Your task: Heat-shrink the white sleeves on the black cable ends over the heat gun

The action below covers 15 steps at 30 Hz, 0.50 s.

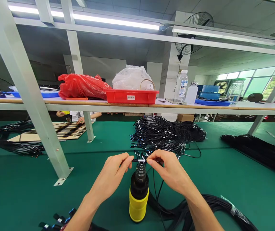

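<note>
Between my two hands a thin black cable with a white sleeve [141, 160] is stretched level. My left hand [118, 166] pinches its left end between thumb and fingers. The right end is pinched by my right hand [165, 166]. Directly beneath the sleeve stands an upright yellow and black tool [137, 205] with a ribbed dark nozzle [140, 173], its tip right at the sleeve. Whether the tip touches the sleeve I cannot tell. Just behind my hands lies a large pile of black cables [163, 131] with white-marked ends.
A coiled black cable bundle [214, 205] lies at the lower right, connectors [58, 221] at the lower left, another bundle [257, 150] far right. A shelf [94, 107] with a red bin [131, 97] crosses above; its post [41, 112] stands left. Another person's hands show behind.
</note>
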Available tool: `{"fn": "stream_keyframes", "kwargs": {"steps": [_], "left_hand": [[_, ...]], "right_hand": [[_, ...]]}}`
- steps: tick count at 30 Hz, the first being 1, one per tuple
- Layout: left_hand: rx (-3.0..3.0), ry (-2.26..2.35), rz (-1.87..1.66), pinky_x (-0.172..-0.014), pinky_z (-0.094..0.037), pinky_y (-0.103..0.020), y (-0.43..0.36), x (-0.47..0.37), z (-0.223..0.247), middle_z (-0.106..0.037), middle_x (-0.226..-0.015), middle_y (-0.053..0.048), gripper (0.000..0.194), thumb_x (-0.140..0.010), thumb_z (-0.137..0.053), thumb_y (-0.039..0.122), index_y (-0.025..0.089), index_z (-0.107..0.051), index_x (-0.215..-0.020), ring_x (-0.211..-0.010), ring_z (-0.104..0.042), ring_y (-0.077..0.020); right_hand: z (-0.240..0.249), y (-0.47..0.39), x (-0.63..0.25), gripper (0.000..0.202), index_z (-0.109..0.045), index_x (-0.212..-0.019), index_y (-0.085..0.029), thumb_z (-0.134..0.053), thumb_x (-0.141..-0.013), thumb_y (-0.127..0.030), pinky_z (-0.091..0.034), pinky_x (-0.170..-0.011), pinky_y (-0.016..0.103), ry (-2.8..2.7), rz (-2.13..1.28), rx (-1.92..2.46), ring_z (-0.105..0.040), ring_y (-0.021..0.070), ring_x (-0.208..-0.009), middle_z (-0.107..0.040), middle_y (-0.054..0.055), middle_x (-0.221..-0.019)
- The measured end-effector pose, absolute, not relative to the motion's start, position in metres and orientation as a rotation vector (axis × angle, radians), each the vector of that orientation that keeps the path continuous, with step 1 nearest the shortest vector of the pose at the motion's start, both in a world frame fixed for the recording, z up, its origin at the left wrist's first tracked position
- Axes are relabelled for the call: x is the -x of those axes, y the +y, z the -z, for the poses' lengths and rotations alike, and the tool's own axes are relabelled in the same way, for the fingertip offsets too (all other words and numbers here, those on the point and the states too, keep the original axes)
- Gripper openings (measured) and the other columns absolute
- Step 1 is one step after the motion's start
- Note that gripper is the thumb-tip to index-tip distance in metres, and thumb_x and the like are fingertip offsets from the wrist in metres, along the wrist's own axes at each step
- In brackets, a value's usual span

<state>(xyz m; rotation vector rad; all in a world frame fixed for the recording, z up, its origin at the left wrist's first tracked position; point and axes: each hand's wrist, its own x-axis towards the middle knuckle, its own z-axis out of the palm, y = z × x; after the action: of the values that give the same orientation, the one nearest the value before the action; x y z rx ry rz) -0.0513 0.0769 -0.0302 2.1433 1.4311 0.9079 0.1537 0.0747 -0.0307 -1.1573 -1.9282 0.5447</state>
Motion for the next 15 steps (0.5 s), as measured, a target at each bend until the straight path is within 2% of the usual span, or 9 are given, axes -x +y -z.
{"fn": "stream_keyframes", "kwargs": {"steps": [10,15], "left_hand": [[-2.168,1.453,-0.905,-0.058,-0.033,-0.025,0.0731,0.0517,0.0272,-0.051,-0.066,0.004,0.038,-0.095,-0.037,0.047,0.022,-0.052,-0.072,-0.064,-0.045,-0.0156],[-2.154,1.468,-0.912,-0.064,-0.036,-0.026,0.0747,0.0533,0.0304,-0.058,-0.075,0.002,0.032,-0.094,-0.04,0.046,0.023,-0.056,-0.078,-0.073,-0.049,-0.0178]], "right_hand": [[0.0331,0.0781,-0.1553,0.018,-0.068,-0.076,-0.019,-0.056,-0.09,-0.022,-0.039,-0.059,0.025,-1.942,-0.503,1.157,-0.058,0.0144,-0.067,-0.069,0.0,-0.074],[0.0331,0.0787,-0.1537,0.015,-0.067,-0.076,-0.019,-0.057,-0.087,-0.018,-0.04,-0.06,0.024,-1.92,-0.53,1.14,-0.058,0.0141,-0.067,-0.068,0.0,-0.074]]}}
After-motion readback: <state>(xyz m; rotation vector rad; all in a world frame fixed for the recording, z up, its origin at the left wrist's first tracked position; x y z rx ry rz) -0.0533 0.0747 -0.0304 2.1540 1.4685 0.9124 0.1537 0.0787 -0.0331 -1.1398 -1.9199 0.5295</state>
